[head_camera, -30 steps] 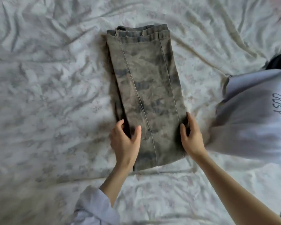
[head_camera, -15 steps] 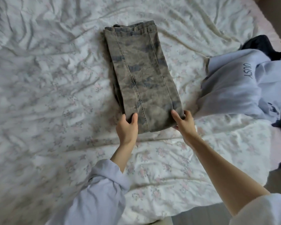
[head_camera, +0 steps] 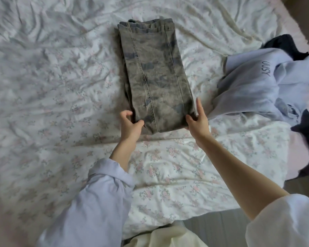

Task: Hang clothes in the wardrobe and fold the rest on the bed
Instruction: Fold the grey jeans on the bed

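Camouflage trousers point(head_camera: 157, 77) lie folded into a long rectangle on the floral bed sheet point(head_camera: 61, 97), waistband at the far end. My left hand point(head_camera: 130, 124) is at their near left corner, fingers curled against the side edge and thumb on the near edge, pinching the corner. My right hand point(head_camera: 198, 120) is at the near right corner. Its thumb rests on the top layer and its fingers lie straight along the right side.
A pale lilac sweatshirt point(head_camera: 257, 86) with lettering lies crumpled to the right of the trousers. Dark garments point(head_camera: 285, 45) lie behind and beside it near the bed's right edge. A cream cloth point(head_camera: 168, 236) shows at the bed's near edge.
The view has pulled back, so more of the bed and the sweatshirt shows. Both hands stay at the trousers' near corners; the right hand's fingers have straightened along the side.
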The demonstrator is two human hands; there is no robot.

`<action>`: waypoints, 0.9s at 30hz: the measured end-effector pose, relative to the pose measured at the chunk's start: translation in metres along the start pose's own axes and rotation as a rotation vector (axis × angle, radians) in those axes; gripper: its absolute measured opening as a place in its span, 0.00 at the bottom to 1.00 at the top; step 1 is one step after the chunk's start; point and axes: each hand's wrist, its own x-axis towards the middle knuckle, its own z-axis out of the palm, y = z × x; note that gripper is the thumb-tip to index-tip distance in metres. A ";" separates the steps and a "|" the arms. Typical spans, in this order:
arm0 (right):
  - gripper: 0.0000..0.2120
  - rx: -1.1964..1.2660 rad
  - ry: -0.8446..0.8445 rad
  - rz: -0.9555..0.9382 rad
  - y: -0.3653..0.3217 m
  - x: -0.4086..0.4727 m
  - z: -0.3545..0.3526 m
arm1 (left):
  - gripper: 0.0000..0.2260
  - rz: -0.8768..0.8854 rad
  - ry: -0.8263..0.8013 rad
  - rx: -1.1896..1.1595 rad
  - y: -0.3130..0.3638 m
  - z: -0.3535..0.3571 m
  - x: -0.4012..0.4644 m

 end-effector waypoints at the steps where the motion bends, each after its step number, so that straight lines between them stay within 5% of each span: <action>1: 0.27 -0.111 -0.026 -0.045 -0.004 -0.008 -0.003 | 0.23 0.029 -0.047 0.028 0.005 -0.005 -0.007; 4: 0.23 -0.393 -0.136 -0.102 -0.009 -0.038 -0.018 | 0.36 0.118 -0.253 0.247 0.007 -0.021 -0.029; 10: 0.23 -0.831 -0.491 0.021 0.035 -0.115 -0.053 | 0.39 -0.109 -0.639 0.644 -0.042 -0.039 -0.076; 12: 0.21 -1.079 -0.458 -0.087 0.050 -0.121 -0.054 | 0.38 -0.129 -0.668 0.907 -0.053 -0.039 -0.074; 15: 0.29 -1.204 -0.397 -0.400 0.057 -0.116 -0.044 | 0.32 0.316 -0.458 1.260 -0.049 -0.037 -0.060; 18: 0.43 -1.334 -0.523 -0.679 0.075 -0.103 -0.029 | 0.31 0.715 -0.562 1.314 -0.058 -0.028 -0.052; 22: 0.46 -1.581 -0.649 -0.615 0.092 -0.081 -0.016 | 0.38 0.592 -0.739 1.555 -0.096 -0.013 -0.042; 27: 0.48 -1.451 -0.565 -0.755 0.100 -0.076 -0.031 | 0.51 0.684 -0.803 1.595 -0.099 -0.019 -0.027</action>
